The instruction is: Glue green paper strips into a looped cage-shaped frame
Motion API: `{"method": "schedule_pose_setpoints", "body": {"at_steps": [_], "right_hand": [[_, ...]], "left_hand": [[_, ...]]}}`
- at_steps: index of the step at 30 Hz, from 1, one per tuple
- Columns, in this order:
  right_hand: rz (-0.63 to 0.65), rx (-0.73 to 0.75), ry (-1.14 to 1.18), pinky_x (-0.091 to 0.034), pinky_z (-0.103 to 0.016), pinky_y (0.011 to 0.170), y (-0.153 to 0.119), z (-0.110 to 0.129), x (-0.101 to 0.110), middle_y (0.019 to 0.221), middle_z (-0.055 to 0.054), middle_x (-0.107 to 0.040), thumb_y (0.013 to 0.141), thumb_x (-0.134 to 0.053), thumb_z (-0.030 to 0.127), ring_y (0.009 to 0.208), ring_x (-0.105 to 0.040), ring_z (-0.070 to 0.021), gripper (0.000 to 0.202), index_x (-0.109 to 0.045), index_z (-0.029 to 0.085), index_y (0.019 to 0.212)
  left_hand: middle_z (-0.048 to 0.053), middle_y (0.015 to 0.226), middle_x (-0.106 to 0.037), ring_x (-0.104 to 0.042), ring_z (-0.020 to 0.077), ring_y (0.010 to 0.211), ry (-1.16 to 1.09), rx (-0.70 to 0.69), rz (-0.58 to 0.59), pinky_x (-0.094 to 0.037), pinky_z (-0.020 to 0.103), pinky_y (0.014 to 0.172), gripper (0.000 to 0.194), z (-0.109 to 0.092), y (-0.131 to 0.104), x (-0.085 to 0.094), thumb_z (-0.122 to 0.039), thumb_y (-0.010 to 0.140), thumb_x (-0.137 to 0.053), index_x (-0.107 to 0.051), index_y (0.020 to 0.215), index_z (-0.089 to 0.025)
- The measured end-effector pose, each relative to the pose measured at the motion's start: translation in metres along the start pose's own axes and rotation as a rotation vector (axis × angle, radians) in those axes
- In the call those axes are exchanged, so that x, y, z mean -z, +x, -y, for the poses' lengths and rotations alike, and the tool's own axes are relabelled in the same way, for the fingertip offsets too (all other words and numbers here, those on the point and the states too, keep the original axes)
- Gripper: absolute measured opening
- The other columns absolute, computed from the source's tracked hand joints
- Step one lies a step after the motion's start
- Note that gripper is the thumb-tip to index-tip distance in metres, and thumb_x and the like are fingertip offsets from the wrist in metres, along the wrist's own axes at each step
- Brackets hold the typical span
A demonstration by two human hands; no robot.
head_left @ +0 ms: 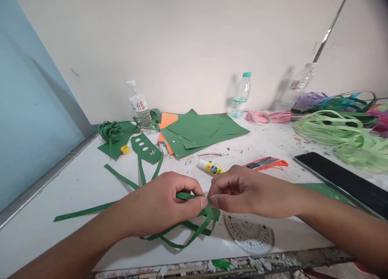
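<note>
Green paper strips (200,230) are joined in loops near the table's front, with loose ends reaching out to the left. My left hand (172,202) pinches the strips between thumb and forefinger, a strip passing under its curled fingers. Close against it, my right hand (239,192) is closed in a pinch where the strips meet; its fingertips cover what they hold. Just in front of the right hand, on the near side, lies a clear protractor (250,234). A yellow glue stick (212,167) rests beyond the right hand, beside a red utility knife (266,163).
Green paper sheets (209,129) lie at the back, with a punched green piece (146,147) and a yellow cap (125,149) to their left. Bottles stand near the wall, including a teal-capped bottle (241,95). At right are a phone (342,182) and pale green strips (333,129).
</note>
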State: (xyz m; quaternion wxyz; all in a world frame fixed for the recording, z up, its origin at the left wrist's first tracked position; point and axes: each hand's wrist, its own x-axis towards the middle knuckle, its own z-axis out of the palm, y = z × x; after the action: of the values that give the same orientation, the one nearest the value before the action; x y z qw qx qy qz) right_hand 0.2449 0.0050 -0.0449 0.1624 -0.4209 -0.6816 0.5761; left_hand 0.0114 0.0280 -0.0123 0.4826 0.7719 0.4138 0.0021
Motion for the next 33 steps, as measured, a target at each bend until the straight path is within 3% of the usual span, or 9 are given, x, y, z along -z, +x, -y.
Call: {"method": "schedule_pose_setpoints", "body": {"at_steps": [5,13,33], "right_hand": [[-0.014,0.004,-0.015,-0.020,-0.027,0.053,-0.0003,0.0005,-0.0002,0.063,0.007,-0.035,0.088,-0.073,0.042,0.059,-0.028,-0.0106,0.027,-0.069,0.018,0.078],[-0.024,0.017,-0.004,-0.021,-0.027,0.053,-0.0013,-0.0006,-0.0006,0.064,0.007,-0.036,0.088,-0.072,0.038,0.059,-0.029,-0.0106,0.023,-0.069,0.018,0.079],[-0.023,0.024,-0.026,-0.021,-0.027,0.053,-0.0012,0.0006,-0.0009,0.065,0.007,-0.037,0.090,-0.070,0.036,0.060,-0.030,-0.0106,0.021,-0.069,0.017,0.080]], "left_hand": [[-0.005,0.065,-0.043,-0.032,0.0098,0.054,0.013,0.006,0.019,-0.025,0.022,0.046,0.033,0.0014,-0.0002,0.0001,-0.049,0.098,-0.056,-0.065,0.083,-0.021],[-0.006,0.063,-0.031,-0.025,0.0095,0.053,0.003,0.005,0.036,-0.020,0.023,0.044,0.038,0.0018,-0.0011,0.0012,-0.047,0.100,-0.053,-0.052,0.073,-0.021],[-0.006,0.065,-0.038,-0.027,0.0090,0.053,-0.018,0.036,0.061,-0.021,0.021,0.044,0.031,0.0025,-0.0004,0.0038,-0.046,0.098,-0.056,-0.063,0.080,-0.022]]}}
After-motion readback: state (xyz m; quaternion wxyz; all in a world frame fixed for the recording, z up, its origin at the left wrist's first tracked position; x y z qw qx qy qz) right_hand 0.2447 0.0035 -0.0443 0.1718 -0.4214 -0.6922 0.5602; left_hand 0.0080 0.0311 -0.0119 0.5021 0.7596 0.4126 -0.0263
